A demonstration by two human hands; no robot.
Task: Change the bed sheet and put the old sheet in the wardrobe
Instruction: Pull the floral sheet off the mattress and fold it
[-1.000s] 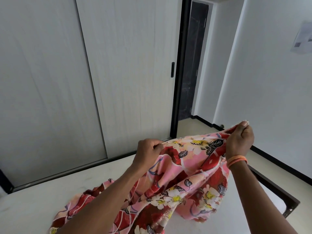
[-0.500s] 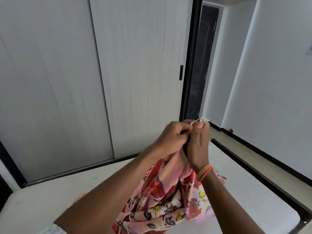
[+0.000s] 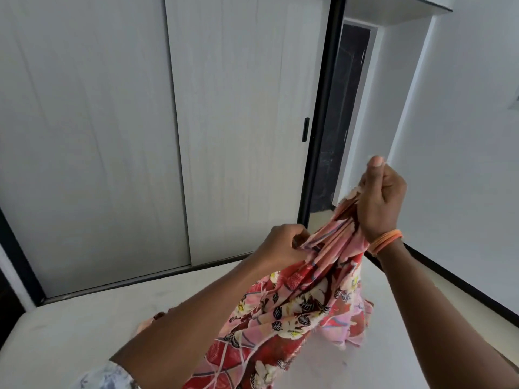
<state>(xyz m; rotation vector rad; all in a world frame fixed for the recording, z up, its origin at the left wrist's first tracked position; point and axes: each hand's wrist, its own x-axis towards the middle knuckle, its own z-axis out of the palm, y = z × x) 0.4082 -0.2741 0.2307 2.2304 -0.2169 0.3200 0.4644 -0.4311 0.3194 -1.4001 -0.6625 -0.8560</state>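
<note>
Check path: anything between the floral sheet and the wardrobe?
Yes. The floral sheet is gripped by the left hand and right hand above the mattress; the wardrobe's sliding doors beyond are shut.

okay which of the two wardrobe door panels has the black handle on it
The right-hand wardrobe door panel, nearest the dark doorway. Its small black handle sits on its right edge; the left-hand panel shows none.

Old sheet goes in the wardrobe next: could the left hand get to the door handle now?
Probably not: the left hand grips the floral sheet, and the handle sits beyond the mattress.
</note>
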